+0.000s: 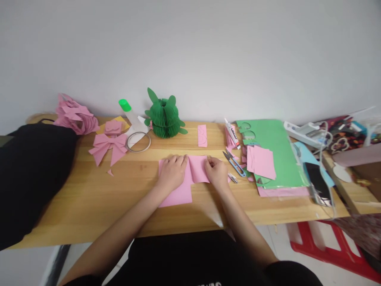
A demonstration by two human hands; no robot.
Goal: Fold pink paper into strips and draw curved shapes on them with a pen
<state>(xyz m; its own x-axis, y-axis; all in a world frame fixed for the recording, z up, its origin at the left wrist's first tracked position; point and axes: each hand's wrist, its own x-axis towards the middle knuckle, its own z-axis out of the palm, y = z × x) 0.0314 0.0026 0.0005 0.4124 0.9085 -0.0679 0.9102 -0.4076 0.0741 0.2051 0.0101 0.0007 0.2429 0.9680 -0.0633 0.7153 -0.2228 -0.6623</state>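
Observation:
A pink sheet of paper (pixel 182 194) lies on the wooden table in front of me, with a flap standing out to the right of its upper part. My left hand (pixel 172 172) rests palm down on the sheet, its fingers laid along the upper edge beside the crease. At the flap's right edge, my right hand (pixel 217 172) pinches the paper between thumb and fingers. Blue-handled thread snips (pixel 236 165) lie just right of that hand. A small metallic tool (pixel 233 178) is partly hidden beside it.
Behind stand a green honeycomb paper ball (pixel 164 119) and a green-capped bottle (pixel 126 107). Pink paper bows (pixel 110 145) and a tape ring (pixel 139 142) lie left. To the right are a glue tube (pixel 232 134), green sheets (pixel 272 135), pink squares (pixel 262 161) and a phone (pixel 318 180).

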